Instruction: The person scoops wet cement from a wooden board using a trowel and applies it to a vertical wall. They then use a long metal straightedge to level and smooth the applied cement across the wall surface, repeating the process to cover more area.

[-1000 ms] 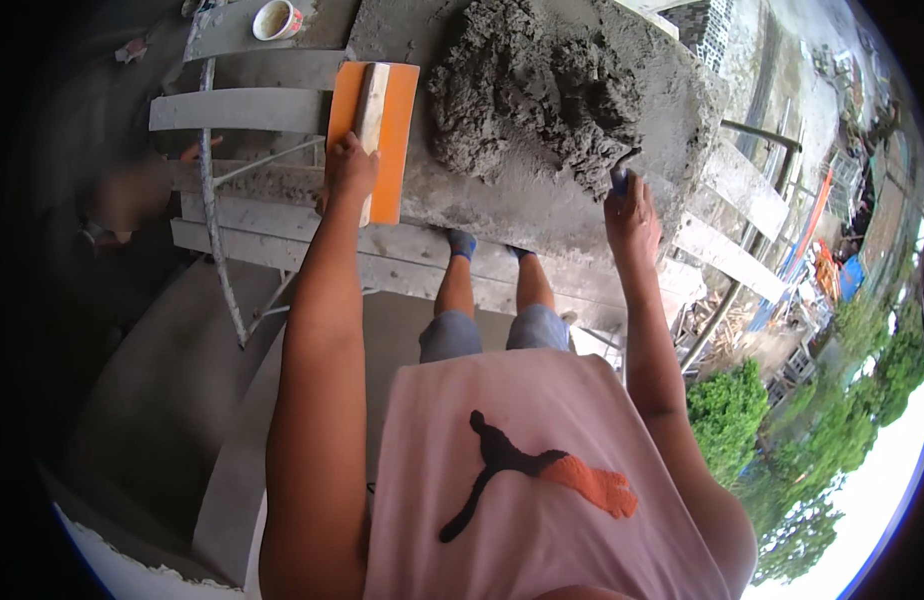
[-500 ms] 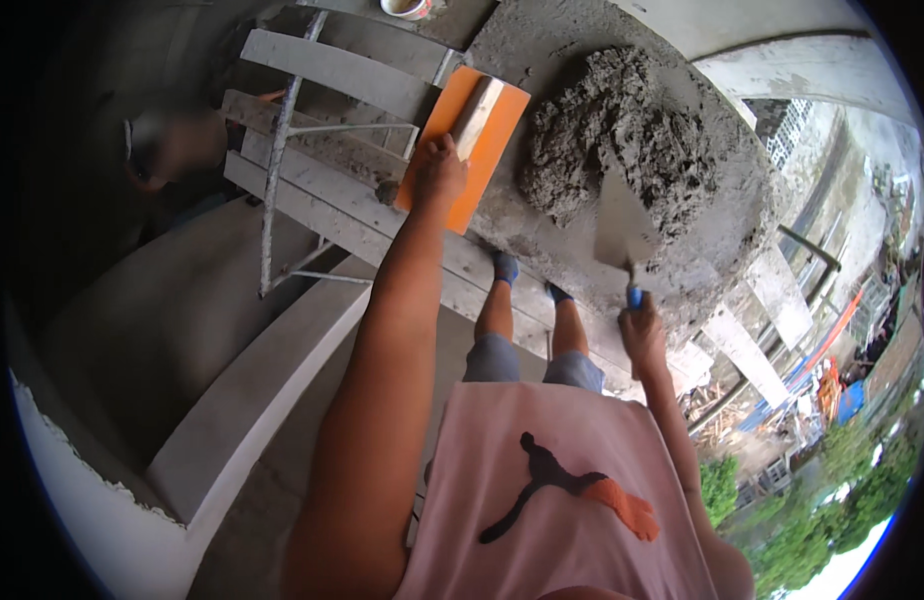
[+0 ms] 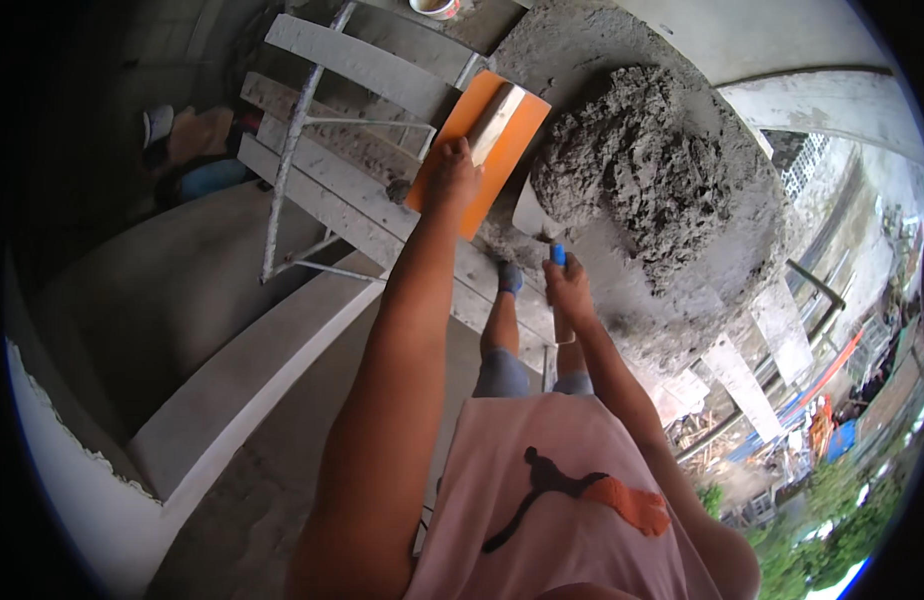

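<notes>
My left hand [image 3: 452, 180] grips the wooden handle of an orange rectangular float [image 3: 502, 163], held over the scaffold planks beside the mortar board. My right hand [image 3: 570, 285] is closed on a trowel's blue handle, just below and right of the float; the trowel's metal blade [image 3: 532, 212] sits at the left edge of a lumpy heap of wet grey mortar [image 3: 652, 160], partly hidden by it. The heap rests on a mortar-smeared board [image 3: 732, 230]. My feet stand below on the planks, the right one hidden behind my right arm.
Scaffold planks [image 3: 347, 47] and a metal frame [image 3: 298, 135] extend leftward. A small white tub [image 3: 434, 7] sits at the top. Another person [image 3: 197, 150] is low at the left. A concrete ledge [image 3: 232, 370] runs below left; rubble and trees lie at the right.
The view has turned, shifting the float and board rightward. My right hand has swung the trowel leftward from the heap's lower right to its left edge, closer to the float.
</notes>
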Demonstrator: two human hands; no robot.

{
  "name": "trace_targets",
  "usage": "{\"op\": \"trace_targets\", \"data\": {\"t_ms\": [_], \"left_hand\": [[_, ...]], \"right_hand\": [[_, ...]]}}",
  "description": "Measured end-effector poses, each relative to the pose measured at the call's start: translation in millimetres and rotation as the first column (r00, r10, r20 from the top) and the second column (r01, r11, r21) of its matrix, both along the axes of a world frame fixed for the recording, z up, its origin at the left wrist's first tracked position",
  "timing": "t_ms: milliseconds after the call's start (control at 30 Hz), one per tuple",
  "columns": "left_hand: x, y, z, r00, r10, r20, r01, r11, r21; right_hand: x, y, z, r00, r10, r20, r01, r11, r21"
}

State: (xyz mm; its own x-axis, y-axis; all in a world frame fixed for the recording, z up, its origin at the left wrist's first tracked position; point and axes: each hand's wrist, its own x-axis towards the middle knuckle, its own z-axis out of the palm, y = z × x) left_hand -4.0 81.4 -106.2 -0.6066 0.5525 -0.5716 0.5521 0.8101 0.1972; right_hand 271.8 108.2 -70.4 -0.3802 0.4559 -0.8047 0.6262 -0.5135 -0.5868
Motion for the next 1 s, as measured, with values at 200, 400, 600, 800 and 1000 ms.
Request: {"op": "trace_targets", "data": {"t_ms": [200, 400, 600, 800, 1000], "left_hand": [[5, 4, 20, 0.985, 0.153, 0.078, -0.148, 0.987, -0.065], [10, -5, 11, 0.994, -0.009, -0.113, 0.004, 0.999, -0.045], [8, 11, 1, 0.99, -0.053, -0.129, 0.047, 0.998, -0.046], [7, 5, 12, 0.996, -0.011, -0.091, 0.003, 0.997, -0.078], [13, 12, -9, 0.967, -0.055, -0.25, 0.052, 0.998, -0.021]], "right_hand": [[6, 22, 23, 0.936, -0.323, -0.138, 0.304, 0.942, -0.145], [72, 51, 54, 0.768, -0.564, -0.303, 0.414, 0.799, -0.435], [138, 81, 91, 0.359, -0.858, -0.368, 0.302, 0.48, -0.824], [155, 101, 145, 0.719, -0.644, -0.261, 0.474, 0.729, -0.494], [169, 82, 131, 0.947, 0.071, 0.313, -0.21, 0.874, 0.437]]}}
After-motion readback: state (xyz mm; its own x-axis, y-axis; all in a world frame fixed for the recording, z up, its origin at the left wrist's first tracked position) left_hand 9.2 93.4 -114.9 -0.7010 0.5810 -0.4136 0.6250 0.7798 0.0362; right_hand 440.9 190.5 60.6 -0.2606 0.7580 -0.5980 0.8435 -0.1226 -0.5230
